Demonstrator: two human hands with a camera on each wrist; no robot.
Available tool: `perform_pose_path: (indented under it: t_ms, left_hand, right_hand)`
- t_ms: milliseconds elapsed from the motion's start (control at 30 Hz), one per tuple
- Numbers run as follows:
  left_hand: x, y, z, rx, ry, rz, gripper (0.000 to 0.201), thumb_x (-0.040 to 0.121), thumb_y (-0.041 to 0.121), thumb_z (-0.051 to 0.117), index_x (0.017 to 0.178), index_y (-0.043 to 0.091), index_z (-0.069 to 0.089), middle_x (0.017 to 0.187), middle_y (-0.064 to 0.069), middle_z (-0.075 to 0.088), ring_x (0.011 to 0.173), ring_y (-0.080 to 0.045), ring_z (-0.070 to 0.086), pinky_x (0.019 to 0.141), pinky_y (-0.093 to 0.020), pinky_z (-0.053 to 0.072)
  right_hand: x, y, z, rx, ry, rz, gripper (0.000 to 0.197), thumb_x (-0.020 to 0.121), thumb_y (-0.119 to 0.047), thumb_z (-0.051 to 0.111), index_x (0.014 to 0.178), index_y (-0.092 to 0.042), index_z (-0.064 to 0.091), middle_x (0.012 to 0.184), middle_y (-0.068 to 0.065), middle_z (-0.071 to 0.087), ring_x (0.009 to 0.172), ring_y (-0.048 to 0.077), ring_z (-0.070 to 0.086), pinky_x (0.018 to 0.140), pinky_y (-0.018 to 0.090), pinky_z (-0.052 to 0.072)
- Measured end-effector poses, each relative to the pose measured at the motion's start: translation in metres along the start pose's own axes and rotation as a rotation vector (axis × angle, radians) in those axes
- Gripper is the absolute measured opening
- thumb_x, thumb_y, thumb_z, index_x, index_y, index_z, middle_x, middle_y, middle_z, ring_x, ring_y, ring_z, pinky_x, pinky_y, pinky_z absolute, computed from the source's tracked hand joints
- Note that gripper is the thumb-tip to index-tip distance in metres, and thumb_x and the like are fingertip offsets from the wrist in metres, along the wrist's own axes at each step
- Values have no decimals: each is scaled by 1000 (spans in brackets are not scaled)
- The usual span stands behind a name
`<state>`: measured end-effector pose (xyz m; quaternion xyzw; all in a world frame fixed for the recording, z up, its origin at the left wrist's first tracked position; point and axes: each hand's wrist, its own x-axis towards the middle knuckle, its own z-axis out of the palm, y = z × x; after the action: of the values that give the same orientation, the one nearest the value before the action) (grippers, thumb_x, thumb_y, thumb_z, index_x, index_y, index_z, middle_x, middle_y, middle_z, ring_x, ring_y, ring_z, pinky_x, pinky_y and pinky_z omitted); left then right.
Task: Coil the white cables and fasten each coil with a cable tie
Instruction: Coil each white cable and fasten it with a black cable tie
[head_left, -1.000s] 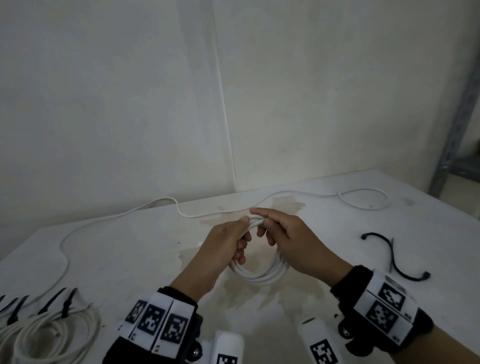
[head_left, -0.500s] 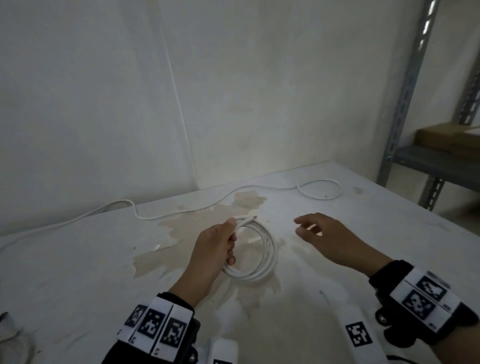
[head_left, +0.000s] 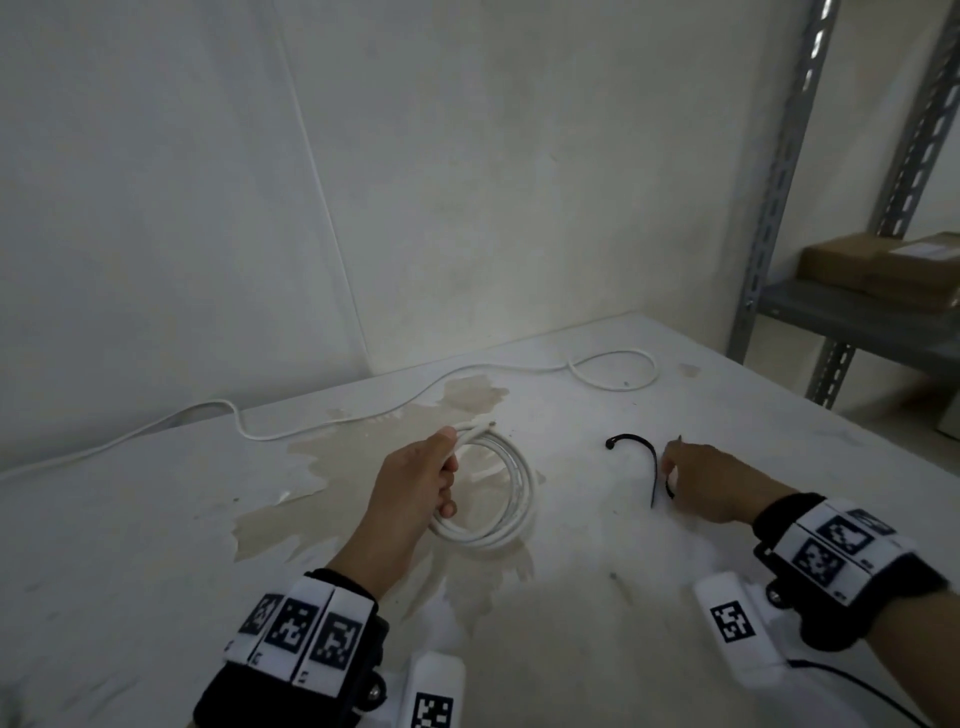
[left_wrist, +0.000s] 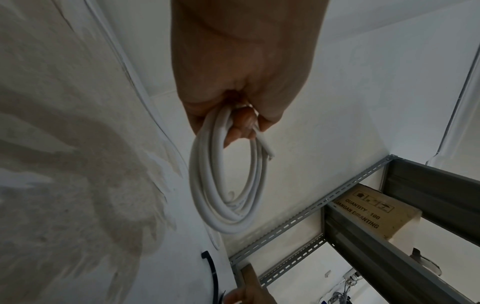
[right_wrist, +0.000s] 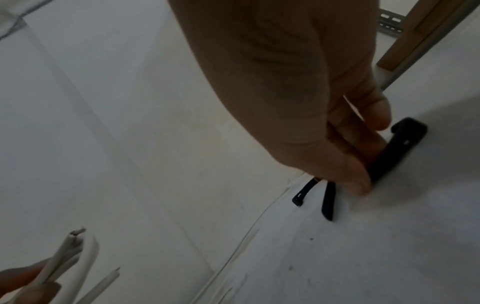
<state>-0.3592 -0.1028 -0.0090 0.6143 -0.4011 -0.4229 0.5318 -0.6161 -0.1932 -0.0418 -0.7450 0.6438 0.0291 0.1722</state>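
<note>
Gripping the coiled white cable (head_left: 498, 499) at its top, the left hand (head_left: 415, 483) has its fingers curled tight round the bunched loops, thumb on the near side, with the cut cable end (head_left: 488, 425) poking out past the knuckles. The left wrist view shows the same clasp from below: several loops (left_wrist: 228, 185) hang from the closed fingers, and the frayed tip (left_wrist: 270, 153) juts out beside them. The coil sits over the brown stain (head_left: 363, 467) near the middle of the tabletop (head_left: 130, 545), its lower part on or just above the surface; which of the two cannot be told.

To the right, well apart from the coil, the right hand (head_left: 711, 480) is lowered onto the black cable ties (head_left: 644, 457) lying toward the right edge of the tabletop. In the right wrist view the fingers (right_wrist: 345, 164) are bent down with their tips against one black cable tie (right_wrist: 389, 152), thumb and forefinger drawn close on either side of it in a pinch. Two more black strip ends (right_wrist: 327, 201) show just beyond the fingertips.

A loose white cable (head_left: 613, 371) runs along the far edge of the tabletop, ending in a loop near the far right corner. Beyond the right edge stands a metal shelf rack (head_left: 779, 208) with a cardboard box (head_left: 878, 262) on it.
</note>
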Motion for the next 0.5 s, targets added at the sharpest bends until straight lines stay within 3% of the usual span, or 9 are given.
perform_pose_path:
  t_ms: [100, 167, 233, 333, 433, 500]
  left_hand:
    - [0, 0, 0, -3, 2, -3, 34, 92, 27, 50, 63, 9, 49, 41, 8, 34, 35, -7, 31, 44, -23, 33]
    - [0, 0, -3, -5, 8, -2, 34, 92, 27, 50, 63, 9, 49, 41, 8, 34, 35, -7, 31, 44, -23, 33]
    - [0, -1, -6, -12, 18, -1, 35, 92, 26, 50, 62, 9, 49, 41, 7, 34, 36, -7, 30, 45, -24, 32]
    - [-1, 0, -10, -20, 27, -5, 34, 92, 27, 50, 62, 10, 50, 42, 7, 34, 36, -8, 30, 46, -24, 32]
    - [-2, 1, -14, -28, 40, -1, 34, 92, 27, 50, 62, 10, 50, 42, 7, 35, 36, -8, 31, 46, -25, 32]
    - [-2, 1, -17, -30, 50, 2, 35, 92, 27, 50, 62, 9, 50, 42, 7, 35, 35, -8, 31, 47, -25, 32]
  right_hand:
    - [1, 0, 0, 139, 82, -28, 16, 92, -4, 40, 106, -12, 37, 99, 13, 57, 78, 21, 47, 53, 20, 32]
    - [1, -1, -2, 227, 153, -38, 22, 90, -1, 40, 107, -13, 38, 93, 10, 53, 81, 24, 50, 61, 26, 36]
    - [-1, -5, -6, 290, 214, -53, 33, 87, 4, 40, 117, -9, 44, 105, 13, 52, 97, 28, 51, 74, 27, 37]
    - [-3, -13, -13, 374, 303, -77, 33, 90, 7, 38, 116, -5, 53, 119, 19, 52, 109, 28, 50, 77, 23, 33]
    - [-6, -26, -19, 543, 397, -149, 25, 93, 0, 40, 104, -7, 62, 111, 11, 58, 98, 19, 52, 77, 20, 34]
    - [-11, -39, -21, 688, 382, -226, 21, 94, -4, 44, 93, -14, 62, 97, 5, 61, 84, 15, 55, 69, 16, 40]
